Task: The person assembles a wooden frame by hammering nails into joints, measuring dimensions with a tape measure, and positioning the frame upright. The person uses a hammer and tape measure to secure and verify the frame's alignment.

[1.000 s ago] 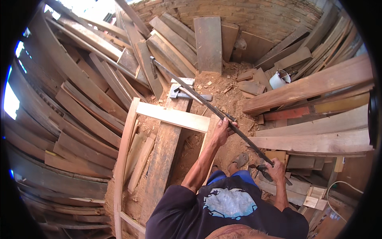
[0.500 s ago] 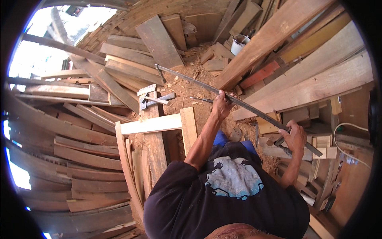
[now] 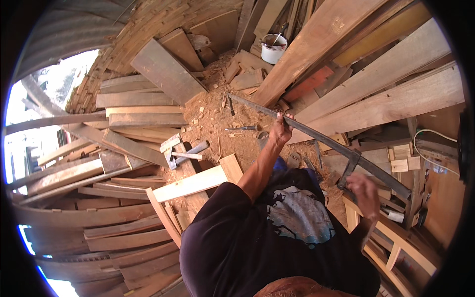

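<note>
A long dark metal bar clamp slants across in front of me, its fixed jaw at the far left end. My left hand is wrapped round the bar near its middle. Close to the clamp's sliding jaw and screw end is my right hand, its fingers smeared by motion. Whether it touches the clamp is unclear. Left of my left forearm, a pale wooden frame rests against a rough beam. On the beam lie tools with a light wooden handle and a grey handle.
A chisel-like tool lies on the shavings-covered floor. Large planks lean at the right, beside a white bucket. Stacked boards fill the left. Another pale frame stands at lower right.
My view has shifted to the right. The clamp's sliding jaw now stands out below the bar, and my right hand has left the bar for a place beside that jaw. My left hand keeps its grip.
</note>
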### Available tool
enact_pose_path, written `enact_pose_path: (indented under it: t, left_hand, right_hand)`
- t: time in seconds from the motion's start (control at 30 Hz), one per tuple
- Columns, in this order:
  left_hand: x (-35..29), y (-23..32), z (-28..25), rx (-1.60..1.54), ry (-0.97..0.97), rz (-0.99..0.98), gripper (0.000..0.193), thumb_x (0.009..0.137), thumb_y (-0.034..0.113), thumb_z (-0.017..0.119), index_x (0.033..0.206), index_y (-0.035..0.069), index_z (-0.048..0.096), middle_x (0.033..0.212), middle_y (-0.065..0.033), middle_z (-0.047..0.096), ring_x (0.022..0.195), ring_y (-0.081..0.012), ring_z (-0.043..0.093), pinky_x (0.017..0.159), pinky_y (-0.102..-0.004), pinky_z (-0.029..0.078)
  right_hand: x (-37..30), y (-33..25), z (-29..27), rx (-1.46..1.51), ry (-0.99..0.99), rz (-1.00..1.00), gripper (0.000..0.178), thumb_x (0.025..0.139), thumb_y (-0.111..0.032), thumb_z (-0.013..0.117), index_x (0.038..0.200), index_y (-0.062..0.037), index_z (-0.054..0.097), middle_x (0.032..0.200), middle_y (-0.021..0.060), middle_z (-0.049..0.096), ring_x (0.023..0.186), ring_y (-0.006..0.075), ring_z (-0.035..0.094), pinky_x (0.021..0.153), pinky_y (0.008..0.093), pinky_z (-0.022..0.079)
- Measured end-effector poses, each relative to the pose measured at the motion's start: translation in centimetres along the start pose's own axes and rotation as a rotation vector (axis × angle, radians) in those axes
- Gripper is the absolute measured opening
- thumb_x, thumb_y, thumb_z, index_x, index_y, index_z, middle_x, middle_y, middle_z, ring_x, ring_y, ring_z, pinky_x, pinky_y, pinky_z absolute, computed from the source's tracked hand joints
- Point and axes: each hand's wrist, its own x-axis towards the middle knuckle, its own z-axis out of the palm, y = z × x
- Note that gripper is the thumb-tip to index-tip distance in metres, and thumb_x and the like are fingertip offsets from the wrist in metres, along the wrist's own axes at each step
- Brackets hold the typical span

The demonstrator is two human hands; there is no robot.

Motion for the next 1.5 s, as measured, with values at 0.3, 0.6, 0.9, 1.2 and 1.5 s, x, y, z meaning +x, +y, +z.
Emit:
enact_pose_path:
  t: [0.3, 0.6, 0.9, 1.2, 1.5]
  left_hand:
    - [5.2, 2.0, 0.8, -0.209, -0.079, -0.091, 0.039, 0.095, 0.042, 0.055, 0.097, 0.003, 0.058, 0.09, -0.0084, 0.065, 0.087, -0.0252, 0.065, 0.083, -0.0383, 0.058]
    - [7.0, 5.5, 1.3, 0.012, 0.132, -0.118, 0.031, 0.1, 0.038, 0.051, 0.089, 0.01, 0.059, 0.077, -0.0057, 0.065, 0.07, -0.0227, 0.066, 0.069, -0.0375, 0.059]
    - [9.7, 7.9, -0.2, -0.073, 0.197, -0.066, 0.012, 0.1, 0.02, 0.047, 0.097, 0.01, 0.054, 0.074, -0.0044, 0.058, 0.061, -0.0192, 0.058, 0.057, -0.0323, 0.054]
    - [11.7, 10.8, -1.1, 0.131, -0.041, 0.023, 0.007, 0.094, 0.012, 0.055, 0.088, 0.012, 0.057, 0.07, -0.003, 0.058, 0.059, -0.018, 0.058, 0.048, -0.029, 0.05]
    - [10.4, 11.2, -4.7, 1.196, -0.18, 0.465, 0.024, 0.094, 0.023, 0.06, 0.109, 0.005, 0.054, 0.087, -0.0098, 0.059, 0.066, -0.0212, 0.055, 0.061, -0.0359, 0.053]
  right_hand:
    - [7.3, -2.1, 5.7, 0.801, 0.479, -0.49, 0.06, 0.1, -0.039, 0.049, 0.139, 0.0064, 0.042, 0.133, 0.0216, 0.054, 0.125, 0.029, 0.049, 0.107, 0.0437, 0.036]
    - [5.9, -7.0, 2.8, 0.455, 0.243, -0.435, 0.056, 0.1, -0.024, 0.047, 0.146, 0.0046, 0.034, 0.144, 0.0214, 0.045, 0.124, 0.0292, 0.051, 0.109, 0.0434, 0.035]
    - [12.3, -10.3, 4.2, 0.076, 0.064, -0.806, 0.041, 0.083, -0.032, 0.077, 0.102, 0.0007, 0.062, 0.106, 0.0181, 0.067, 0.111, 0.0294, 0.06, 0.099, 0.0454, 0.045]
    - [18.6, -14.0, 12.6, 0.389, 0.196, -0.901, 0.016, 0.095, -0.008, 0.061, 0.101, 0.0059, 0.061, 0.099, 0.0178, 0.068, 0.088, 0.015, 0.066, 0.079, 0.0262, 0.052]
    - [25.3, -13.7, 15.5, 0.354, 0.401, -0.787, 0.019, 0.097, -0.014, 0.058, 0.093, 0.003, 0.066, 0.091, 0.0095, 0.071, 0.084, 0.0158, 0.065, 0.079, 0.0294, 0.05]
